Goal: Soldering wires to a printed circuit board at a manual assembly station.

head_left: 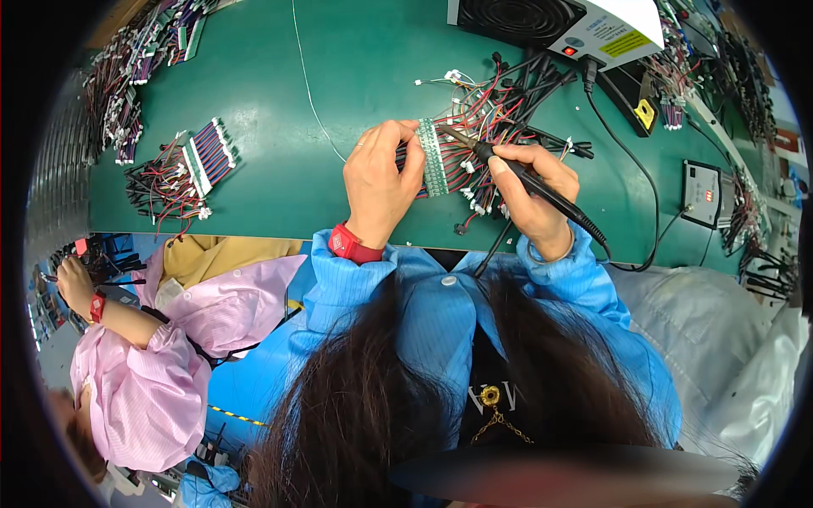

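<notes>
My right hand [542,190] is closed round the black handle of a soldering iron [555,196]. Its metal tip reaches left to the upper end of a green circuit board strip [434,161], which has rows of pads. Just left of that strip, my left hand [383,173] is closed, thumb and fingertips together at the board's upper edge. A thin pale solder wire [310,100] runs down from the far edge into this hand; its end is hidden by the fingers. Red, black and white cable leads [483,127] spread out right of the board, partly under the iron.
A finished-looking bundle of boards and leads [190,173] lies at left on the green table [271,190]. More harnesses [127,76] are piled far left. A white fan unit [563,30], its power cord [648,178] and a small control box [703,195] stand right. A co-worker in pink [140,398] sits left.
</notes>
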Demonstrator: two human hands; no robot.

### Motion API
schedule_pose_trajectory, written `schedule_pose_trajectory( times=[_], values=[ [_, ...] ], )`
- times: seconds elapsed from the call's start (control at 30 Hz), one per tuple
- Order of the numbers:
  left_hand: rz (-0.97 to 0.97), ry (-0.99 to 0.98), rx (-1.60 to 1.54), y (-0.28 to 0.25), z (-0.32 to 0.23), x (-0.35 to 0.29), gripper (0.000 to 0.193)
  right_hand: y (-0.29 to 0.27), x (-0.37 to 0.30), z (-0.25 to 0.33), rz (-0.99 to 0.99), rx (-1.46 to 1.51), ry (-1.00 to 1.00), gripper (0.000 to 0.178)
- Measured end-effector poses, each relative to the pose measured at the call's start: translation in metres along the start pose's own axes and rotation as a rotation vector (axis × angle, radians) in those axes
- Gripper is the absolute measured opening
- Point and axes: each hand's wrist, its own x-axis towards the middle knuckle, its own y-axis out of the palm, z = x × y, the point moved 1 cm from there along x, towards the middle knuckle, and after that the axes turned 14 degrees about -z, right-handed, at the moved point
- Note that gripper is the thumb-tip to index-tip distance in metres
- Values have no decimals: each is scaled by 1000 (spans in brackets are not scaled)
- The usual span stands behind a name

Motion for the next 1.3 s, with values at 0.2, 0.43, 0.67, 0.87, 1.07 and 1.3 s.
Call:
schedule_pose_trajectory(
  times=[0.2, 0.43, 0.67, 0.87, 1.07, 1.3],
  values=[
    [-6, -1, -6, 0, 1, -2, 7, 0, 0, 2, 38, -21, -12, 16],
    [0, -9, -8, 0, 3, -2, 7, 4, 1, -5, 82, 2, -75, 16],
    [-9, 9, -14, 1, 2, -1, 6, 2, 0, -5, 81, -5, -47, 16],
    [-27, 44, -5, 4, 3, -2, 7, 2, 1, -3, 44, -27, -33, 17],
    [-41, 68, 21, 5, 4, -2, 9, 4, 2, -2, 48, -35, -64, 18],
    [-50, 88, 35, 8, 3, -3, 10, 3, 2, 2, 52, -66, -117, 18]
  ],
)
